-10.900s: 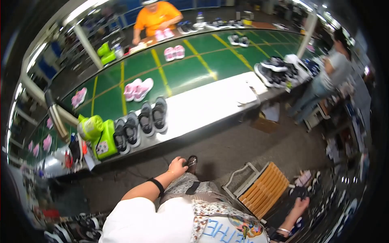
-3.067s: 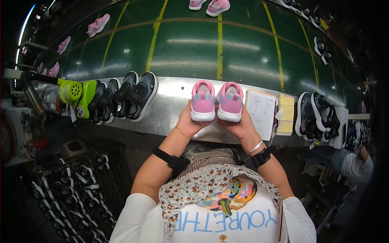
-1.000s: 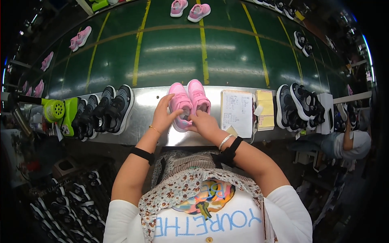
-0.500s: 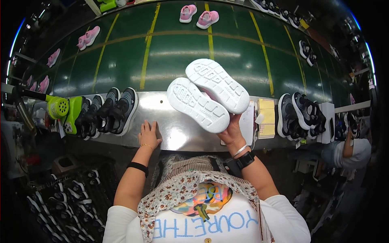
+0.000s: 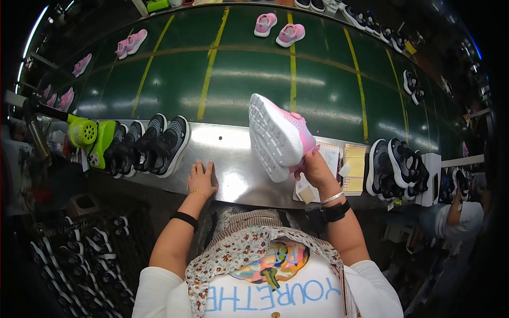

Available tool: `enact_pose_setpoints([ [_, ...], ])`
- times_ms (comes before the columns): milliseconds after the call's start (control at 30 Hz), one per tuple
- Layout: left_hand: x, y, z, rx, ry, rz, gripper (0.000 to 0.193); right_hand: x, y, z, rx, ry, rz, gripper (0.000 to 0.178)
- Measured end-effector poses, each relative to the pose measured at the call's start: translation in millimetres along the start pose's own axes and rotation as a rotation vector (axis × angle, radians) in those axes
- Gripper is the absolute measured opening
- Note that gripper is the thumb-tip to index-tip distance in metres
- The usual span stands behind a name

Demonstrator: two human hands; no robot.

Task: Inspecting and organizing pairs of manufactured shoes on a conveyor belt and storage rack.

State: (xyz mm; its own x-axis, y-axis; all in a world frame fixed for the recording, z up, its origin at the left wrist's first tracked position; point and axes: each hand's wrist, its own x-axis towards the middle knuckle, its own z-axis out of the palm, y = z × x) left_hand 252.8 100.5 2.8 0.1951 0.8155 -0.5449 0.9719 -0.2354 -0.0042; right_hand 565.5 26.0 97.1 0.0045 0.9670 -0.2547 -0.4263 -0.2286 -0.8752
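**Pink Pair Held Aloft, Soles to the Left**

Yellow lines cross a broad green surface where other pink shoes sit, beyond a metal table. On the table, black shoes stand in a row to the left, while more black shoes are piled to the right; those at the bottom of the pile are partly covered.

Above the table, a pink-and-white pair hangs in the right hand. Its long axis slants, toes pointing away from the person and somewhat left, heels back toward the palm, white soles turned left. The nearer shoe hides most of its mate, which shows little but sole.

The right fingers close around the heel end, some lost from sight behind the shoes. The left hand lies on the table, its fingers spread and holding nothing. Partly covered by the right hand is a notebook.
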Motion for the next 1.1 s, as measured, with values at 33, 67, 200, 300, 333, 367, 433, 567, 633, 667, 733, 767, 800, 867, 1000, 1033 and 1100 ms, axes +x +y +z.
enact_pose_setpoints([
  [33, -1, -1, -1, 0.021, -0.018, 0.012, 0.096, 4, -10, -7, -0.368, -0.054, 0.093, 0.065],
  [67, -1, -1, -2, 0.040, -0.023, 0.034, 0.097, 10, -21, -16, -0.695, -0.138, 0.128, 0.061],
  [200, -3, -5, -4, 0.104, -0.011, 0.063, 0.101, 38, -45, -62, -1.571, -0.106, -0.116, 0.055],
  [300, -1, -7, -3, 0.103, -0.012, 0.051, 0.103, 63, -88, -118, -1.757, 0.082, -0.054, 0.052],
  [333, 0, -7, -2, 0.099, -0.033, 0.048, 0.103, 67, -104, -137, -1.759, 0.250, -0.089, 0.051],
  [367, 1, -7, -1, 0.088, -0.059, 0.038, 0.102, 72, -121, -153, -1.837, 0.384, -0.130, 0.049],
  [433, 2, -8, 3, 0.073, -0.049, 0.033, 0.100, 78, -134, -170, -1.873, 0.544, -0.074, 0.056],
  [567, 2, -12, 7, 0.014, -0.009, 0.072, 0.096, 78, -81, -136, -1.752, 0.154, -0.093, 0.060],
  [633, 3, -16, 5, -0.032, -0.019, 0.072, 0.095, 72, -29, -95, -1.591, -0.015, -0.071, 0.058],
  [667, 4, -18, 2, -0.061, -0.051, 0.110, 0.094, 67, -2, -73, -1.527, -0.065, 0.015, 0.055],
  [733, 4, -24, -8, -0.050, -0.031, 0.139, 0.086, 57, 42, -32, -1.334, -0.152, 0.260, 0.046],
  [767, 8, -28, -16, -0.162, -0.108, 0.161, 0.082, 53, 61, -12, -1.365, -0.174, 0.291, 0.043],
  [800, 11, -32, -25, -0.271, -0.187, 0.185, 0.079, 49, 75, 4, -1.392, -0.180, 0.337, 0.040],
  [867, 24, -40, -45, -0.335, -0.177, 0.228, 0.070, 50, 96, 24, -1.346, -0.168, 0.434, 0.038],
  [1000, 79, -49, -97, -0.449, 0.014, 0.378, 0.065, 55, 123, 38, -1.380, 0.057, 0.546, 0.039],
  [1033, 97, -49, -112, -0.476, 0.094, 0.402, 0.064, 56, 127, 38, -1.382, 0.066, 0.531, 0.039],
  [1100, 136, -48, -142, -0.387, 0.249, 0.308, 0.070, 58, 135, 39, -1.361, 0.085, 0.592, 0.047],
])
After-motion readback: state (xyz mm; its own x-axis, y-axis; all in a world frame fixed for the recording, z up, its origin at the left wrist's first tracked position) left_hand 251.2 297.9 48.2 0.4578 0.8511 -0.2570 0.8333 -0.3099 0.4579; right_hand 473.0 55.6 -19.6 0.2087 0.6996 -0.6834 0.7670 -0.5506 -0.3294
